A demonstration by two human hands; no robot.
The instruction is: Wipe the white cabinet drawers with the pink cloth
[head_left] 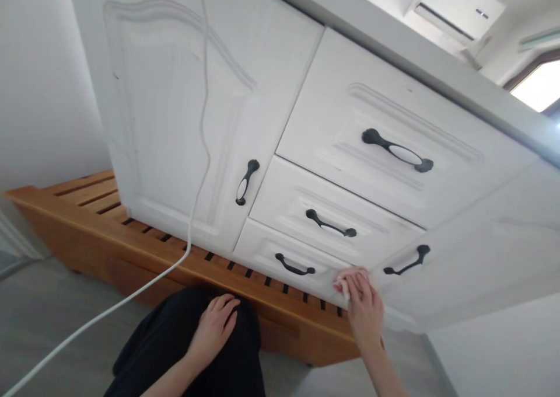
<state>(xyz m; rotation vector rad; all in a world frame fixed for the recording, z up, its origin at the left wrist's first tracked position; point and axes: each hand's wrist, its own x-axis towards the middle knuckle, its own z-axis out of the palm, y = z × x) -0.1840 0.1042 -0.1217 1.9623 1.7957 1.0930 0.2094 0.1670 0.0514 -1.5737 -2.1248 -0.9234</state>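
Note:
My right hand (364, 305) is closed on a crumpled pink cloth (346, 279). It presses the cloth against the white cabinet (166, 122), at the right end of the bottom drawer (266, 249). Part of the cloth is hidden under my fingers. The bottom drawer's black handle (295, 265) is to the left of that hand, and the black handle of a right-hand door (408, 260) is just above it on the right. My left hand (215, 323) rests on my dark-trousered knee, its fingers stretched out and holding nothing.
A slatted wooden bench (324, 333) runs along the cabinet's foot, between it and my knees. A white cable (205, 128) hangs down the left door and crosses the bench to the lower left. Two more drawers with black handles are above. An air conditioner (459, 6) is on the far wall.

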